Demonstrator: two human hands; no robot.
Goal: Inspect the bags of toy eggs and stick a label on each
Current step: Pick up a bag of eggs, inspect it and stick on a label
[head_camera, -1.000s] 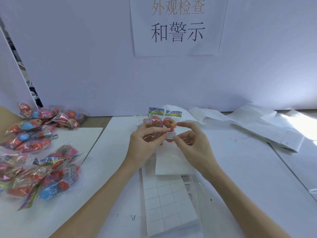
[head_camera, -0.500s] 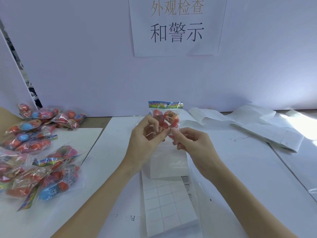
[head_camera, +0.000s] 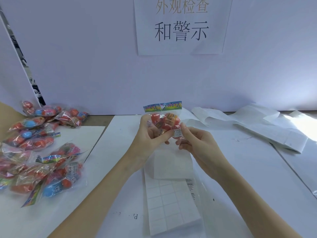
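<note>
A clear bag of red toy eggs with a colourful header card is held upright above the table's middle. My left hand grips its lower left side, fingers curled round it. My right hand pinches the bag's lower right corner, thumb on a small white warning label stuck there. Below my hands lies a label sheet with a grid of empty squares and two printed labels at its right edge.
A pile of several bagged toy eggs covers the left of the table. Folded white backing sheets lie at the right. A white wall with a printed sign stands behind.
The bag has been raised from low and tilted to upright. My right thumb now lies on the label at the bag's lower right corner.
</note>
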